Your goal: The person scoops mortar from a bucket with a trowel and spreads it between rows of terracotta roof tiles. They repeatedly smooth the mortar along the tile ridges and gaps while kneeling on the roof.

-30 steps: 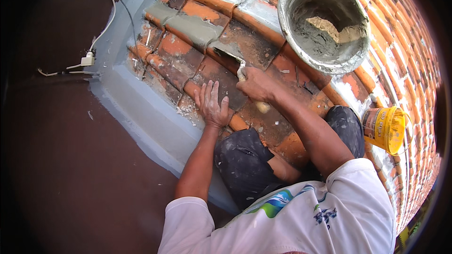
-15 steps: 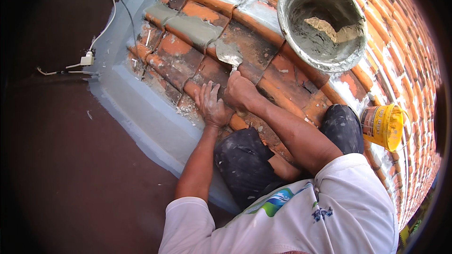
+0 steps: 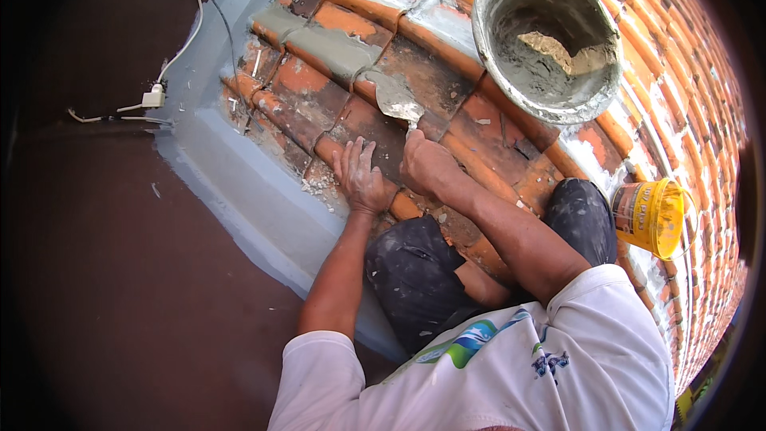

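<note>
My right hand (image 3: 428, 164) is closed round the handle of a trowel (image 3: 396, 99), whose cement-smeared blade lies over a ridge of the orange roof tiles. Spread fingers and a flat palm put my left hand (image 3: 360, 175) on a lower row of tiles, with nothing held. Beyond the trowel, a smooth patch of wet grey mortar (image 3: 338, 49) covers part of a tile (image 3: 345, 22). A round bucket (image 3: 483, 36), coated in grey, stands at the upper right with mortar (image 3: 536, 72) inside it.
A yellow pail (image 3: 669, 218) with a wire handle is right of my knee (image 3: 581, 215). Grey coating (image 3: 231, 161) borders the tiles beside a dark brown surface (image 3: 144, 271) on the left. Cables run to a white connector (image 3: 154, 96) there. Mortar crumbs (image 3: 321, 183) lie near my left hand.
My right hand and the trowel have shifted slightly right and nearer to me, with the blade turned a little. My left hand stays on the tiles.
</note>
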A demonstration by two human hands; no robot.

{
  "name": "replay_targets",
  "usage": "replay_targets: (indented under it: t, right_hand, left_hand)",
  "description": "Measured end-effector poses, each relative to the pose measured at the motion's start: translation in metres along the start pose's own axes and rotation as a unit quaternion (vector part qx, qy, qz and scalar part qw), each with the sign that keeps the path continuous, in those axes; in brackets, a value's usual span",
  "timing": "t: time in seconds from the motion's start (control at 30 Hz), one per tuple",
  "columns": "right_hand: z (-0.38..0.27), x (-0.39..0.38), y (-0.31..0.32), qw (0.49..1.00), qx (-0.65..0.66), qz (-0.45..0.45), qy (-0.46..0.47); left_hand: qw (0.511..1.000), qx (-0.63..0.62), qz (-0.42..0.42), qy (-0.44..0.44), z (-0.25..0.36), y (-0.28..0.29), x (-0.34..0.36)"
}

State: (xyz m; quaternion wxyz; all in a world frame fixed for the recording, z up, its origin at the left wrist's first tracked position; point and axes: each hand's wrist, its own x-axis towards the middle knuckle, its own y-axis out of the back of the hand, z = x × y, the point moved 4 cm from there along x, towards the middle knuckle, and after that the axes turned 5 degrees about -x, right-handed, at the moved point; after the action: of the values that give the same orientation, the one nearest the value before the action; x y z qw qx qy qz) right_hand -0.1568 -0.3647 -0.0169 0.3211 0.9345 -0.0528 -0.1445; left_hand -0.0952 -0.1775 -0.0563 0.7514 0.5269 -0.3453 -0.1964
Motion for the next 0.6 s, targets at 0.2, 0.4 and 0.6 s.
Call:
replay_targets:
  t: [0.2,0.4,0.6]
  right_hand:
    - [0.001,0.004,0.016,0.999,0.012,0.037,-0.011]
    - [0.015,0.028,-0.002,0.999,-0.004,0.041,-0.001]
    - [0.018,-0.069,0.077,0.997,-0.028,-0.067,-0.031]
  left_hand:
    - [0.999,-0.036,-0.004,0.032,-0.002,-0.001,-0.003]
    - [0.999,-0.029,-0.005,0.033,0.0,0.0,-0.002]
    - [0.999,-0.039,-0.008,0.03,-0.004,-0.001,-0.004]
